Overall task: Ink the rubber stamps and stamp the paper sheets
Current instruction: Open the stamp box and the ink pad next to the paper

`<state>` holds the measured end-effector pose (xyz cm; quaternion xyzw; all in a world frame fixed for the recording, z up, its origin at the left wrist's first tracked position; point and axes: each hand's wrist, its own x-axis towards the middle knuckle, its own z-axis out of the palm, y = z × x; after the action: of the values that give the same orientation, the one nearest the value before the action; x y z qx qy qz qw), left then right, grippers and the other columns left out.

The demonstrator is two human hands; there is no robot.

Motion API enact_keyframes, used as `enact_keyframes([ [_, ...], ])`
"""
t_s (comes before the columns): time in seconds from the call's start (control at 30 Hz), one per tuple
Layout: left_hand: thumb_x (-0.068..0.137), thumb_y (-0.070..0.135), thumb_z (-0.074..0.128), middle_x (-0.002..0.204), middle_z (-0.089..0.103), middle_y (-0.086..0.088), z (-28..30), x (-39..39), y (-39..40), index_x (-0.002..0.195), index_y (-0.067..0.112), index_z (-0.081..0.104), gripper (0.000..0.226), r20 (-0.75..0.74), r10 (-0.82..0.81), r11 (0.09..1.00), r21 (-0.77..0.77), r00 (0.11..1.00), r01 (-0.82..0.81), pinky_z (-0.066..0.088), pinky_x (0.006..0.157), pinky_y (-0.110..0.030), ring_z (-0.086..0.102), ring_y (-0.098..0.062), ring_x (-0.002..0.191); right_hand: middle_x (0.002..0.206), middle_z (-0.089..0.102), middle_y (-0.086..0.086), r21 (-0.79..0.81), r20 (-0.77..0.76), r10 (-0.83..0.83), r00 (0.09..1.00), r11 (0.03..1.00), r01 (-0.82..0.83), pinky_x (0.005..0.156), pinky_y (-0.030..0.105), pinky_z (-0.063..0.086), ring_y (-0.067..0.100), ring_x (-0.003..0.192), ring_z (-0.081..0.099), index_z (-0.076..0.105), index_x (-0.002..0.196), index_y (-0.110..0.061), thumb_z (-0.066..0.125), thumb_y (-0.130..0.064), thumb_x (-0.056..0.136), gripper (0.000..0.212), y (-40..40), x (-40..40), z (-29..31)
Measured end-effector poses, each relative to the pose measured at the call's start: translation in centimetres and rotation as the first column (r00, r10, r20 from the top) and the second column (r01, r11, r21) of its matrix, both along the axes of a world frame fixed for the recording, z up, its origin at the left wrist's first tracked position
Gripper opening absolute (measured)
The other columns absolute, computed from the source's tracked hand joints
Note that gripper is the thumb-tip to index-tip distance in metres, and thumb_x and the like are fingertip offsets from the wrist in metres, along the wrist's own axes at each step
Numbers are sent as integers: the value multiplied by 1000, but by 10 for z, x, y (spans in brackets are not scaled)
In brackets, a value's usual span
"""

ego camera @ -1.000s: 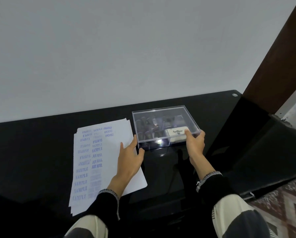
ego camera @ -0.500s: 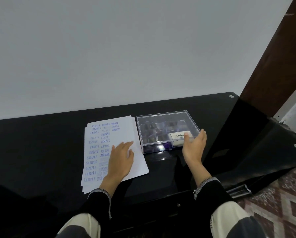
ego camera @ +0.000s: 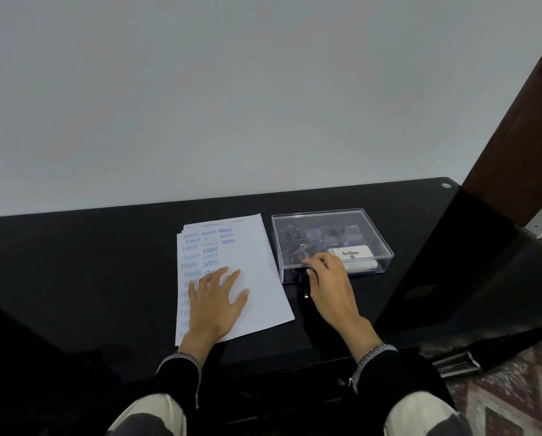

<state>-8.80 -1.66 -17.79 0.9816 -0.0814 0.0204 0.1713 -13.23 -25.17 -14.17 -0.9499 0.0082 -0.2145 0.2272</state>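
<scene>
Centre left of the frame: stack of paper sheets (ego camera: 250,278) lying on the black desk (ego camera: 74,262), stamped in blue with SAMPLE, FRAGILE and AMENDED. Left hand (ego camera: 216,302) flat on the top sheet, fingers (ego camera: 233,278) straight and spread wide, holding nothing. Centre right: clear lidded box (ego camera: 329,237), just beside the sheets, with dark rubber stamps (ego camera: 298,237) and a white Artline ink pad (ego camera: 353,254) inside. Right hand (ego camera: 329,283) at the box's near left corner, fingers (ego camera: 315,262) loosely bent, tips touching the lid.
</scene>
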Motion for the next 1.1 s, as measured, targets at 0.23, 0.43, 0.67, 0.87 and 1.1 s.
enact_keyframes([
  [0.23,94,58,40,154,29,8,-2,-1,-1,144,38,38,54,4,-4,1000,-16,1000,4,2,118,-52,20,-21,142,102,57,2,86,2,-6,1000,996,6,81,30,52,13,93,52,67,102,-7,54,13,86,29,-3,15,13],
  [0.43,96,36,52,123,59,5,32,5,-27,110,24,68,24,72,81,923,-383,994,-48,32,102,-37,48,-17,115,98,57,1,137,55,4,998,991,-11,81,8,42,9,90,50,69,97,-7,56,12,86,24,0,17,11],
  [0.67,86,25,73,80,65,4,84,30,-83,91,13,69,14,-405,-46,643,-711,913,-283,50,52,-13,64,-5,70,92,62,-1,185,98,34,995,981,-51,79,2,39,7,85,52,73,95,-7,64,5,85,18,-3,10,4],
  [0.87,82,7,69,72,71,-6,85,32,-88,75,8,76,10,-351,12,711,-656,936,-255,58,73,-25,70,-17,71,112,60,-4,336,108,-194,975,930,148,97,22,35,14,114,47,69,109,-16,59,-18,93,19,-26,6,9],
  [1.1,80,6,67,74,73,-2,84,41,-81,64,19,73,22,-316,28,722,-649,948,-238,59,81,-36,71,-18,76,148,29,18,424,-74,-601,796,704,570,106,41,33,31,135,22,42,139,-4,56,-18,94,49,-50,5,24],
])
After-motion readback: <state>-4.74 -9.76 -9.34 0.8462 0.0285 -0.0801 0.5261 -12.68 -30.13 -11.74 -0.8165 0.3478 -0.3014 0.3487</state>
